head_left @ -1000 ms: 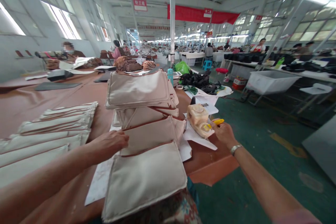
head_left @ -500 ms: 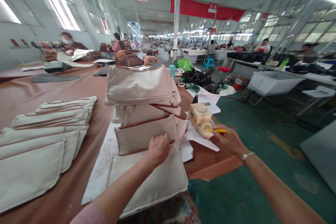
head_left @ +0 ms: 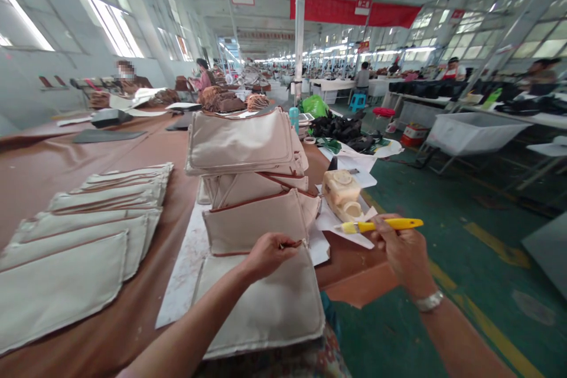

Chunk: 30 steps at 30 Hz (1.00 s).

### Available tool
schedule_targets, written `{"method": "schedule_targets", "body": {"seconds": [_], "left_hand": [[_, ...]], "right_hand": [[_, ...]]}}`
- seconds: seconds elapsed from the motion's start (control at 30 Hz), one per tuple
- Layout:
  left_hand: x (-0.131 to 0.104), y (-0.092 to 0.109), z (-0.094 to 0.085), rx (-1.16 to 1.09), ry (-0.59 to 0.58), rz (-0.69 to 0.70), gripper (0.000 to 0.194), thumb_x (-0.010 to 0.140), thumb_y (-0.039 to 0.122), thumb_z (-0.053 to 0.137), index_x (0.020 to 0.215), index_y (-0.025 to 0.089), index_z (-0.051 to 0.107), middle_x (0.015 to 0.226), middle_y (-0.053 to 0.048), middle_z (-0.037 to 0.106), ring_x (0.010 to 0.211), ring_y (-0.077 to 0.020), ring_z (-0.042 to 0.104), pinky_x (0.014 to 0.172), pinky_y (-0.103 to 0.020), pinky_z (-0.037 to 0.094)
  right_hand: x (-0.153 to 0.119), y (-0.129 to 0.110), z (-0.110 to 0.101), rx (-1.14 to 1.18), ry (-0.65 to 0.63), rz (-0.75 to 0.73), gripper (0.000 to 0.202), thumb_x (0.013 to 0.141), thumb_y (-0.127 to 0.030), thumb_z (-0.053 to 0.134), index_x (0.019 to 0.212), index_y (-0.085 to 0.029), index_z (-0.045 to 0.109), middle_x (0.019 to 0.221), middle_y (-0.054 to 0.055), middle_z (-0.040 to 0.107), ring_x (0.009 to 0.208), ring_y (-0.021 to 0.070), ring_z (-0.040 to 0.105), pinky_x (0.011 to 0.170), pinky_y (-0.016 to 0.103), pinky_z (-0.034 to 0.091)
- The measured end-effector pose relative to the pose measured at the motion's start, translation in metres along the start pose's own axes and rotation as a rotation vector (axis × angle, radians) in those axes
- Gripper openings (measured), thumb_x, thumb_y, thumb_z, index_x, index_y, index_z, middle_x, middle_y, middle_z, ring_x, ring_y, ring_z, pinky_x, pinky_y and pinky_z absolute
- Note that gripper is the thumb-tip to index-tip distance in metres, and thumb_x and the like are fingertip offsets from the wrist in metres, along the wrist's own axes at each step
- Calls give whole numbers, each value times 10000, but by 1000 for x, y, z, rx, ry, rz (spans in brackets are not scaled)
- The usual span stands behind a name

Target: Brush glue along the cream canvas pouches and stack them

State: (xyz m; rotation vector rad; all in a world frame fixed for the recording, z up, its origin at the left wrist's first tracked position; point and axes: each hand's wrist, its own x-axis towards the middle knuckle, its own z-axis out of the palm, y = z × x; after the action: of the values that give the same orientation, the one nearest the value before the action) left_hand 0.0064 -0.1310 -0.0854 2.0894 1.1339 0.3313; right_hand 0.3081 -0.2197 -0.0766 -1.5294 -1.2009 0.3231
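Observation:
In my right hand [head_left: 402, 255] is a yellow-handled brush [head_left: 390, 225], held roughly level with its pale bristles pointing left. The bristles are just in front of a cream plastic glue container [head_left: 341, 189] with a round opening. My left hand [head_left: 270, 255] is closed, thumb and fingers pinching the brown edge of a beige sewn panel [head_left: 261, 301] that lies lowest and nearest me. Behind that hand a second beige panel [head_left: 248, 224] leans against a tall stack of folded beige panels [head_left: 241, 142]. What the container holds is hard to see.
Another row of beige panels [head_left: 66, 277] overlaps on the brown-covered table [head_left: 146, 283] at left. White paper [head_left: 177, 283] lies under the stack. Black scraps [head_left: 341, 130] and a green bag [head_left: 315, 105] are farther back. A white bin [head_left: 476, 130] stands at right. Other people work in the distance.
My right hand has drawn the brush back from the container's opening, toward me and right. My left hand has shifted from pressing on the leaning panel to pinching a panel edge lower down.

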Motion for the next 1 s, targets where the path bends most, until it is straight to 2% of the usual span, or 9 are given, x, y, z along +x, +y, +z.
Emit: {"method": "schedule_targets", "body": {"seconds": [0.13,0.27,0.43,0.53,0.63,0.73,0.8,0.9,1.0], "left_hand": [[-18,14,-2,-312,-53,14,361,843,370,586,1044,117,749,943,-62,743,837,-190,630,725,-236,460],[-31,24,-8,-412,-101,6,355,814,399,632,1002,122,752,879,-38,716,793,-168,596,701,-228,443],[-40,27,-10,-415,-98,15,318,817,398,631,922,116,733,778,-16,660,726,-140,550,650,-215,407],[-42,28,-8,-412,-66,23,271,823,343,628,938,116,722,785,-15,662,725,-135,548,652,-213,411],[-49,33,-8,-326,12,102,174,826,277,639,874,126,711,788,-16,654,723,-127,549,650,-207,410],[-62,40,-10,-164,61,246,109,864,232,636,828,153,701,815,-21,656,755,-124,575,686,-205,414],[-71,44,-12,-66,58,342,128,914,246,611,864,171,701,847,-31,659,780,-125,591,705,-207,417],[-79,46,-14,78,73,470,163,965,283,567,942,190,699,866,-44,653,782,-130,589,699,-215,410],[-83,45,-12,171,124,530,168,962,320,585,938,189,687,830,-39,643,745,-133,577,668,-222,393]], "right_hand": [[-28,-34,29,407,-73,190,477,858,-631,681,927,-163,626,610,-18,532,467,142,448,411,230,330],[-35,-60,45,334,-127,118,456,873,-617,672,842,-163,631,563,-13,523,476,151,458,435,239,337],[-34,-70,36,226,-8,3,412,910,-569,654,830,-166,643,589,0,538,513,157,480,486,245,379],[-41,-71,33,278,-59,22,388,928,-546,643,854,-165,642,584,-8,522,492,148,459,449,234,357],[-45,-70,33,285,-112,12,411,925,-560,640,815,-164,635,592,1,527,505,151,479,472,235,389],[-41,-68,28,267,-13,36,450,903,-609,638,816,-168,629,604,11,538,512,163,502,476,244,405],[-38,-68,24,283,4,75,470,888,-636,637,852,-168,631,595,7,530,497,166,496,448,243,391],[-38,-74,22,367,-89,130,453,881,-619,655,877,-167,623,586,-6,512,482,153,470,425,230,363],[-41,-86,21,500,-255,182,370,880,-529,704,898,-170,620,639,-7,528,499,128,444,429,204,343]]}}
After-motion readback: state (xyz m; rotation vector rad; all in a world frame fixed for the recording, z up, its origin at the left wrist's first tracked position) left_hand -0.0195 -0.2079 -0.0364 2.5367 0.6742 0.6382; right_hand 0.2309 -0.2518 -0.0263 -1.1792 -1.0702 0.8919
